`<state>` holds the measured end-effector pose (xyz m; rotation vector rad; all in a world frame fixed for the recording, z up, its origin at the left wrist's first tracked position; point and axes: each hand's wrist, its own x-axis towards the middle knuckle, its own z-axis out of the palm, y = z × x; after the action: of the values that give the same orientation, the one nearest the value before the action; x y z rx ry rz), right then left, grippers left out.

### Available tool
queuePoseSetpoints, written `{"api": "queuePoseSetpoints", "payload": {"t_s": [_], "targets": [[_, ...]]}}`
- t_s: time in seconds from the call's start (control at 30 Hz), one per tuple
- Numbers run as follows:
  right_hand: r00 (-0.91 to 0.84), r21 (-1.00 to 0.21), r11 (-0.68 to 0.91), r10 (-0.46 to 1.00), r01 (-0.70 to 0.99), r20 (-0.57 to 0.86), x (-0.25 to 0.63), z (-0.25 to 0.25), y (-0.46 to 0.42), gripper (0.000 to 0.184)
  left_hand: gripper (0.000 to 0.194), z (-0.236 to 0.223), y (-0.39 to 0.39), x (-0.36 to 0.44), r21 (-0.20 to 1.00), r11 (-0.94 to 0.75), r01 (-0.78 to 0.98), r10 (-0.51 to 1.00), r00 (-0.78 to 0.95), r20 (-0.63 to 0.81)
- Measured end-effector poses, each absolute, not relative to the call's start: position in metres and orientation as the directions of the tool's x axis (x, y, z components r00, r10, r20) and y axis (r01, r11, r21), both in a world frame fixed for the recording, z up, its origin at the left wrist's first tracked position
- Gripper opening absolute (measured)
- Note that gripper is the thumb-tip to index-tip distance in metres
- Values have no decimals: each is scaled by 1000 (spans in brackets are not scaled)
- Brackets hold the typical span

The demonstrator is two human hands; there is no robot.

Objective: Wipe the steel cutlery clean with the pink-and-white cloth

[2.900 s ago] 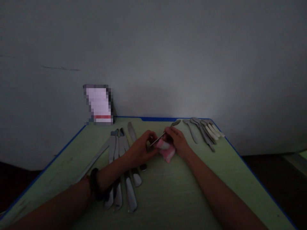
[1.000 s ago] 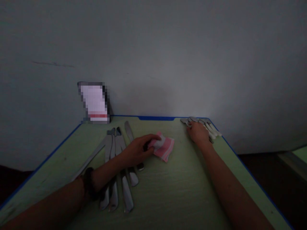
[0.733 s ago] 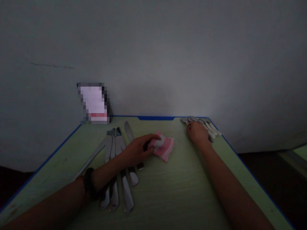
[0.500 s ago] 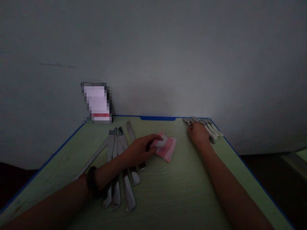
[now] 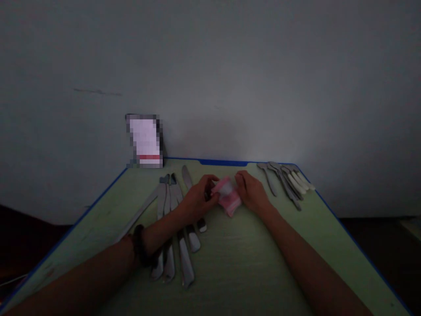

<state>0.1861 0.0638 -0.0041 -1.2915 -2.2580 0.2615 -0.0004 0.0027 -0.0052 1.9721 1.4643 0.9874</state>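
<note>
A small pink-and-white cloth is pinched at its left side by my left hand, which wears a dark bracelet at the wrist. My right hand has its fingers curled closed at the cloth's upper right edge; whether they grip the cloth is hard to see. Under and beside my left forearm lie several table knives, fanned out with their handles toward me. To the right of my right hand rests a group of spoons and forks, some with white handles.
The green tabletop has a blue edge and stands against a grey wall. A blurred-out upright device with a bright screen leans at the back left.
My right hand has left the spoons and forks and come left to the cloth. My left hand still holds the cloth. The whole view has shifted slightly.
</note>
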Motion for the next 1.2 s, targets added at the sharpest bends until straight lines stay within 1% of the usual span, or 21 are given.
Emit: {"api": "queuePoseSetpoints", "payload": {"t_s": [0.07,0.13,0.2,0.27,0.3,0.33,0.4,0.43,0.47,0.53,0.63,0.7,0.77,0.83,0.93,1.03,1.2], "targets": [[-516,-411,603,798,684,313,186,-5,61,35,34,-5,4,-1,719,-303,626,951,155,267],[-565,-390,635,772,666,293,188,-6,62,35,36,-2,5,-4,659,-317,682,947,186,263],[-557,-382,628,778,678,291,190,-8,63,36,38,3,4,-10,538,-361,762,931,259,259],[-544,-384,620,785,685,296,191,-10,64,33,42,8,0,-19,366,-395,843,914,319,252],[-544,-384,620,784,684,298,191,-11,65,32,46,8,-5,-24,281,-383,880,915,318,249],[-545,-385,622,783,682,300,191,-12,65,30,51,7,-11,-29,212,-343,915,927,293,234],[-544,-385,624,782,680,305,191,-13,66,29,66,1,-26,-38,127,-213,969,963,185,197],[-540,-384,622,783,683,308,190,-13,66,28,70,-2,-34,-43,107,-173,979,975,155,157],[-536,-382,619,785,686,310,190,-14,66,28,70,-5,-41,-47,102,-156,982,982,143,127],[-529,-381,612,791,693,308,190,-14,66,27,68,-8,-51,-56,99,-191,977,977,179,113],[-520,-390,599,800,699,298,189,-14,66,27,62,0,-57,-69,114,-281,953,951,261,164],[-516,-393,597,802,700,299,189,-14,65,27,59,6,-58,-78,103,-286,953,940,258,222],[-516,-395,599,800,696,305,189,-15,65,27,60,9,-61,-87,60,-249,967,945,229,234],[-520,-394,604,797,693,307,190,-15,66,26,64,5,-67,-96,34,-218,975,958,207,196],[-524,-393,604,797,693,300,190,-16,67,26,66,-6,-76,-105,11,-204,979,968,200,150],[-519,-396,595,804,699,292,190,-16,67,26,67,-13,-80,-103,2,-169,986,972,167,166],[-514,-391,596,803,702,301,189,-15,66,26,71,-13,-82,-88,-20,24,1000,980,-19,199]]}}
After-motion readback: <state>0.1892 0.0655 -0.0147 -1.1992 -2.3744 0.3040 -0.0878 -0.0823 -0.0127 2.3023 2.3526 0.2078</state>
